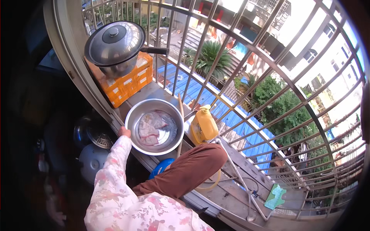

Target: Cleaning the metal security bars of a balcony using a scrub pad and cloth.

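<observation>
My left hand [124, 132] grips the left rim of a round stainless steel basin [132, 144], its fingers closed at the edge. Inside the basin lie pale, pinkish-white wet pieces [149, 125] with reddish streaks, perhaps raw meat, which I cannot make out for certain. The basin sits on the window ledge, close to my raised knee in brown trousers [192, 161]. My right hand does not show; only the floral sleeve and top [162, 211] are seen at the lower edge.
A lidded steel pot [115, 44] with a black handle stands on an orange taped box [133, 86]. Right of the basin are a wooden stick [180, 111] and a yellow jug [205, 125]. Metal bars [250, 46] fence the ledge. A blue round object [161, 167] and a green tray [275, 196] lie nearby.
</observation>
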Motion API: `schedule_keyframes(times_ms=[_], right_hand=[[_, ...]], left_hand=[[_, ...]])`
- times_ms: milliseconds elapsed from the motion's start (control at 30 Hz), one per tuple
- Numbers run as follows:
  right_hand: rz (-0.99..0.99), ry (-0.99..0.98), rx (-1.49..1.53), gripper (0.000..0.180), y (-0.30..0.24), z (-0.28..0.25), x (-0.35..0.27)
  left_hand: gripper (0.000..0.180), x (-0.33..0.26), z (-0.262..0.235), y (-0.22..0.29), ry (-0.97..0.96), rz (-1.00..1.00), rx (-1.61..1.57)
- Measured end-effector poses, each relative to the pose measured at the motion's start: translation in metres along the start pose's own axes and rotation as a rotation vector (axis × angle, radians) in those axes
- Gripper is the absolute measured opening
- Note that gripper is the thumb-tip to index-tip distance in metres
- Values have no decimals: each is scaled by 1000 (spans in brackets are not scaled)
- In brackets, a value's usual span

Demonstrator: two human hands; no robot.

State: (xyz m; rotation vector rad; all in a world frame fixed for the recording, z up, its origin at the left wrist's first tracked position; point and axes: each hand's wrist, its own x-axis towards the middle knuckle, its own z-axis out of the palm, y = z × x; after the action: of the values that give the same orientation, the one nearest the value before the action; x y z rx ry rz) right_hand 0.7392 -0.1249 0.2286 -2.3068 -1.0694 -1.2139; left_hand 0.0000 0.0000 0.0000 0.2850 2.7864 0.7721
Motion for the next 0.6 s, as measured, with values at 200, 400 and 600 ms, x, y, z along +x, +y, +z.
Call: schedule_keyframes(times_ms=[200, 400, 600], right_hand=[[-134, -110, 61, 76, 23, 20, -8], [-66, -161, 105, 67, 27, 19, -11], [4, -186, 181, 60, 22, 19, -18]], left_hand=[[26, 43, 5, -6, -33, 24, 278], [55, 12, 40, 51, -66, 645, 614], [48, -4, 117, 56, -316, 322, 695]])
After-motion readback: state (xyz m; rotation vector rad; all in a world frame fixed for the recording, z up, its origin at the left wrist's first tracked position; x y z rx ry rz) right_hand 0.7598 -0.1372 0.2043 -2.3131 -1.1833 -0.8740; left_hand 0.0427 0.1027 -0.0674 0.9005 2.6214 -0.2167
